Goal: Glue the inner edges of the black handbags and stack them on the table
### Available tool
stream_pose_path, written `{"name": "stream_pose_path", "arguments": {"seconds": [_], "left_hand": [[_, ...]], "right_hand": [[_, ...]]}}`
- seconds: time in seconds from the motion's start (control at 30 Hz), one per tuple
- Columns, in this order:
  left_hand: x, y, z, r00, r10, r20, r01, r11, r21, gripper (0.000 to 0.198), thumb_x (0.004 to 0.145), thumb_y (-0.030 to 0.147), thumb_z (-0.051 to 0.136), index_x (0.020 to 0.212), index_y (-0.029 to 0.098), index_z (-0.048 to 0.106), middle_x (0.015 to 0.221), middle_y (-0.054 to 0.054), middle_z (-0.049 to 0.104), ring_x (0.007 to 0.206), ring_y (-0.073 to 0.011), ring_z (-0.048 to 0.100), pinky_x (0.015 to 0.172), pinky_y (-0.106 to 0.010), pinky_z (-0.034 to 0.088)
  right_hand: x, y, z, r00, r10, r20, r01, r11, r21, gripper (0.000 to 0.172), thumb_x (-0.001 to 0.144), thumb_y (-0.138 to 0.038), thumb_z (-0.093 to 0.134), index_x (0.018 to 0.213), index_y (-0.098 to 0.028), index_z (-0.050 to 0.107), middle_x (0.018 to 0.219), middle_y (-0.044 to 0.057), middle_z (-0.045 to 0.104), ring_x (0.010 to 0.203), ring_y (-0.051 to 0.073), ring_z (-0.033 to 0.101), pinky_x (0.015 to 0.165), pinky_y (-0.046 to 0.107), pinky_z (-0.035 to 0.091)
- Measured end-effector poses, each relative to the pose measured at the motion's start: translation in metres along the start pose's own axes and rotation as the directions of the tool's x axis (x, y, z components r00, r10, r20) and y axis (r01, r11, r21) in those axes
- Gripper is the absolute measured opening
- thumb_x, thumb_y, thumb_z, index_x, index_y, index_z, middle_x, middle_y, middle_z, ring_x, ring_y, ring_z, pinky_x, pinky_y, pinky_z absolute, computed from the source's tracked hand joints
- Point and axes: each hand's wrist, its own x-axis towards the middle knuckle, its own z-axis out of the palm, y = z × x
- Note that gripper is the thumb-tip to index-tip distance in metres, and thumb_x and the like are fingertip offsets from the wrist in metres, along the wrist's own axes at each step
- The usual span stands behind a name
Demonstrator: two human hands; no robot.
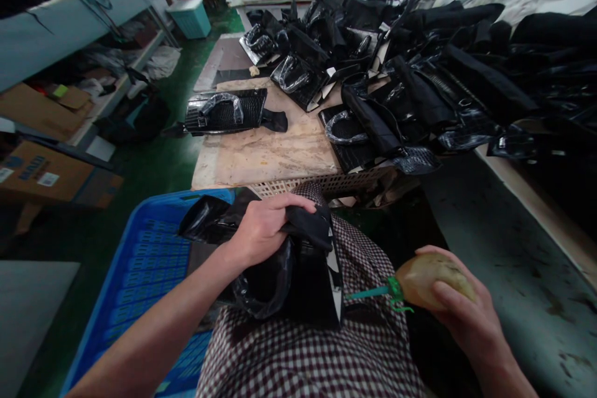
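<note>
On my lap, over a checked apron (298, 360), lies a black handbag piece (308, 289) with a plastic-wrapped handle. My left hand (268, 224) is closed on its black fabric near the top edge. White edging shows along the piece's right side. In my right hand (466, 305) is a squeeze bottle (431, 280) of yellowish stuff, its green nozzle pointing left. The nozzle tip is close to the white edging; whether it touches I cannot tell.
A blue basket (140, 249) stands at my left. Ahead, a worktable (261, 158) bears one separate black bag piece (228, 111) and a large heap of similar pieces (420, 81). A grey surface (504, 249) is on the right. Cardboard boxes (51, 174) sit at far left.
</note>
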Motion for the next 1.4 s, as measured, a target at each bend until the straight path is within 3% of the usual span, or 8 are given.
{"name": "stream_pose_path", "arguments": {"seconds": [0.07,0.17,0.3,0.47,0.63,0.87,1.2,1.4], "left_hand": [[-0.003,0.009,-0.010,0.996,0.056,-0.062,-0.047,0.990,0.134,0.032,0.084,0.000,0.050,0.106,0.016,0.067,0.110,-0.005,0.073,0.104,-0.0149,0.069,0.097,-0.027,0.055],[-0.013,0.013,-0.014,0.983,0.088,-0.163,-0.049,0.972,0.231,0.048,0.076,-0.006,0.047,0.116,0.015,0.061,0.121,-0.006,0.069,0.116,-0.0171,0.063,0.105,-0.032,0.051],[-0.035,-0.005,0.008,0.986,0.044,-0.160,-0.003,0.967,0.254,0.057,0.072,-0.009,0.042,0.122,0.014,0.057,0.127,-0.009,0.064,0.124,-0.0179,0.058,0.110,-0.035,0.047],[-0.066,-0.019,0.033,0.994,0.040,-0.098,-0.014,0.968,0.250,0.044,0.077,-0.006,0.040,0.109,0.014,0.062,0.114,-0.009,0.070,0.117,-0.0178,0.063,0.099,-0.031,0.055],[-0.093,-0.005,0.026,0.961,-0.182,-0.209,0.215,0.965,0.151,0.045,0.076,-0.006,0.043,0.110,0.016,0.062,0.115,-0.008,0.069,0.114,-0.0178,0.064,0.099,-0.033,0.055],[-0.120,0.025,0.010,0.902,-0.383,-0.198,0.396,0.918,0.027,0.043,0.076,-0.004,0.050,0.106,0.022,0.066,0.114,-0.006,0.068,0.109,-0.0184,0.066,0.093,-0.032,0.057],[-0.132,0.051,0.000,0.883,-0.417,-0.215,0.431,0.902,0.022,0.034,0.073,0.001,0.056,0.093,0.023,0.071,0.098,-0.004,0.074,0.093,-0.0170,0.072,0.080,-0.025,0.061],[-0.135,0.058,-0.002,0.906,-0.362,-0.218,0.381,0.924,0.047,0.031,0.075,0.002,0.056,0.093,0.023,0.071,0.092,-0.004,0.075,0.090,-0.0167,0.073,0.077,-0.023,0.062]], "right_hand": [[-0.001,0.000,0.001,0.999,0.016,-0.037,-0.010,0.985,0.173,0.050,0.074,-0.047,0.069,0.118,-0.024,0.058,0.091,0.008,0.065,0.071,0.027,0.064,0.053,0.031,0.055],[0.002,0.006,0.000,0.994,0.010,-0.112,0.021,0.961,0.276,0.045,0.078,-0.044,0.063,0.117,-0.022,0.059,0.090,0.010,0.065,0.072,0.027,0.065,0.055,0.033,0.057],[0.010,0.024,0.004,0.975,0.075,-0.208,-0.007,0.952,0.306,0.048,0.077,-0.043,0.067,0.119,-0.023,0.059,0.092,0.008,0.063,0.065,0.023,0.062,0.044,0.026,0.050],[0.015,0.042,0.014,0.979,0.082,-0.188,-0.040,0.975,0.218,0.052,0.073,-0.043,0.075,0.119,-0.025,0.058,0.086,0.004,0.061,0.053,0.017,0.053,0.036,0.024,0.040],[0.019,0.049,0.015,0.994,-0.026,-0.103,0.024,1.000,-0.019,0.050,0.078,-0.047,0.068,0.121,-0.024,0.058,0.088,0.005,0.066,0.058,0.022,0.059,0.042,0.028,0.046],[0.027,0.051,0.025,0.995,-0.072,0.070,0.085,0.978,-0.192,0.053,0.074,-0.048,0.074,0.118,-0.022,0.060,0.100,0.007,0.070,0.084,0.029,0.068,0.069,0.033,0.058],[0.029,0.048,0.050,0.964,-0.143,0.223,0.203,0.940,-0.274,0.054,0.077,-0.047,0.075,0.121,-0.026,0.053,0.109,0.005,0.062,0.091,0.024,0.063,0.077,0.030,0.056],[0.032,0.054,0.061,0.954,-0.158,0.254,0.226,0.937,-0.265,0.053,0.080,-0.047,0.073,0.122,-0.025,0.050,0.109,0.005,0.060,0.092,0.023,0.061,0.078,0.031,0.054]]}}
